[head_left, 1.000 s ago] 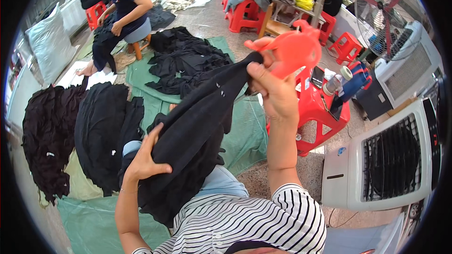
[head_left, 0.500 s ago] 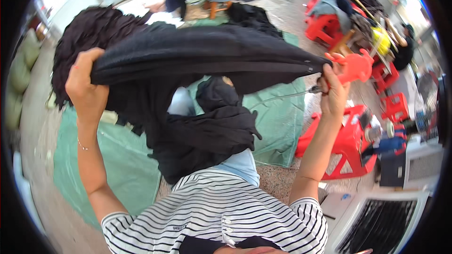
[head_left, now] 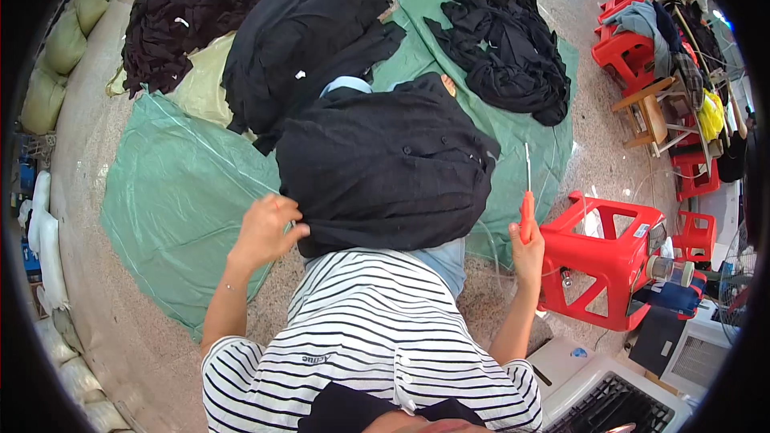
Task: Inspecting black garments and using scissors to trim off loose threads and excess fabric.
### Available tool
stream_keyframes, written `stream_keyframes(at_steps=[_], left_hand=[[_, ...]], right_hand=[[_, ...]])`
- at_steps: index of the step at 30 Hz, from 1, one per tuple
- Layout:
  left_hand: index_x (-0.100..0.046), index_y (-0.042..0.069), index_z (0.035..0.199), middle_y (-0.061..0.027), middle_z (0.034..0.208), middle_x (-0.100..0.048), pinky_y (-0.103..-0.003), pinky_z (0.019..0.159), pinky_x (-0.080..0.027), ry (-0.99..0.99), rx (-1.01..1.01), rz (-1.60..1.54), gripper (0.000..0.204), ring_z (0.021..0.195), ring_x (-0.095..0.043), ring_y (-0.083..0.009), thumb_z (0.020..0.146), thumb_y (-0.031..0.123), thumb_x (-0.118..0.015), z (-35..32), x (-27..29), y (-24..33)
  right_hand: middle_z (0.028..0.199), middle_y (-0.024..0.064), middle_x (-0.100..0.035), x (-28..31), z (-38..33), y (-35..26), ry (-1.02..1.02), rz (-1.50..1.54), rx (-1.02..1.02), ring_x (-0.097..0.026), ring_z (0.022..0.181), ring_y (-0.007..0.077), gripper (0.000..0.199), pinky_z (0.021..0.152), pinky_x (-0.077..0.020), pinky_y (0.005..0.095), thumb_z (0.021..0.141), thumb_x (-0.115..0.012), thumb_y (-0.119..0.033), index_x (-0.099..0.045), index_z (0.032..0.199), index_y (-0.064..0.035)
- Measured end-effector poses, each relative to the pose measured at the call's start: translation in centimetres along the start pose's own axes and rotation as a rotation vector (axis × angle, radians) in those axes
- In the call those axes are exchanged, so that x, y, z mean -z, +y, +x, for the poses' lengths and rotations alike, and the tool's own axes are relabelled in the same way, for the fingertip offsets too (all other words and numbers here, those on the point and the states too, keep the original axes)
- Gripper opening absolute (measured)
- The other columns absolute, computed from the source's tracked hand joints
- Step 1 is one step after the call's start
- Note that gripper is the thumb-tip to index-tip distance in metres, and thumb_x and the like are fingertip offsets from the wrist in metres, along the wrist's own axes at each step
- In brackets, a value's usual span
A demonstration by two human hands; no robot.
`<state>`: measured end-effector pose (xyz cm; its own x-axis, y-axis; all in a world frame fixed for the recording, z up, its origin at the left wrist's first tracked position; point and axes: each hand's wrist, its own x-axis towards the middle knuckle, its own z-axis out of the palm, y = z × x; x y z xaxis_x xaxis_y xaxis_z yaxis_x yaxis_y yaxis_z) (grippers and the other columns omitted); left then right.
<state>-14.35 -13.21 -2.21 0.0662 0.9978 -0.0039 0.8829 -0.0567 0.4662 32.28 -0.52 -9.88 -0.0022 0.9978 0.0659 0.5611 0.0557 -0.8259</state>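
A black buttoned garment (head_left: 393,164) lies spread across my lap, its buttons facing up. Beside its near left edge is my left hand (head_left: 269,231), thumb apart from the bent fingers, with nothing visible in it. My right hand (head_left: 527,252) is to the right of the garment, closed around an orange-red-handled tool (head_left: 527,216). A thin metal shaft points up from that handle; its exact kind is unclear. A pale thin cord or tube hangs near this hand.
Green sheeting (head_left: 184,200) covers the floor, with a dark brown cloth heap (head_left: 184,16) and black cloth heaps (head_left: 301,40) (head_left: 513,56) ahead. A red stool (head_left: 597,220) stands close on my right, a wooden chair (head_left: 646,112) farther off. Stuffed sacks (head_left: 64,52) line the left.
The black garment, held stretched up between both hands, now lies on my lap. My left hand has let go of it. Both hands are lower, and the tool now points upward.
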Motion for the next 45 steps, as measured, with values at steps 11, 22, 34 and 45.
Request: stream_keyframes(at_steps=[11,22,34,45], left_hand=[[-0.07,0.009,0.1,-0.0047,0.097,-0.062,-0.035,0.081,-0.05,0.119,-0.389,-0.261,0.019,0.092,-0.06,-0.0248,0.082,0.004,-0.067,16.3,-3.5,6.9],[-0.065,0.01,0.093,-0.0054,0.086,-0.053,-0.037,0.069,-0.052,-0.026,-0.543,-0.171,0.016,0.08,-0.061,-0.0253,0.078,0.011,-0.068,17.1,-5.2,5.4],[-0.062,0.002,0.084,-0.0125,0.078,-0.063,-0.04,0.071,-0.053,-0.08,-0.214,-0.464,0.012,0.073,-0.064,-0.0307,0.073,0.003,-0.061,17.6,-7.3,5.0],[-0.066,0.0,0.086,-0.0063,0.076,-0.062,-0.023,0.057,-0.049,0.155,-0.144,-0.675,0.012,0.063,-0.06,-0.0094,0.075,0.0,-0.07,16.7,-7.3,5.7]], right_hand=[[0.107,0.0122,-0.064,1.8,-1.9,-13.2,-0.168,-0.258,0.077,-0.064,0.095,0.032,0.054,0.079,-0.0504,0.0379,0.078,-0.075,-0.039,-0.061,0.12,-0.0079],[0.106,0.0121,-0.065,1.2,-1.0,-16.5,-0.395,-0.313,0.159,-0.065,0.086,0.0338,0.054,0.07,-0.0507,0.0375,0.079,-0.072,-0.041,-0.057,0.118,-0.0074],[0.093,0.0086,-0.064,1.1,-1.0,-17.9,-0.448,-0.47,0.182,-0.064,0.075,0.0318,0.04,0.061,-0.0465,0.041,0.079,-0.074,-0.036,-0.059,0.103,-0.0073],[0.072,0.0084,-0.063,0.4,-1.6,-18.1,-0.387,-0.561,0.225,-0.06,0.058,0.0349,0.039,0.049,-0.0431,0.0422,0.082,-0.071,-0.042,-0.055,0.087,-0.0073]])
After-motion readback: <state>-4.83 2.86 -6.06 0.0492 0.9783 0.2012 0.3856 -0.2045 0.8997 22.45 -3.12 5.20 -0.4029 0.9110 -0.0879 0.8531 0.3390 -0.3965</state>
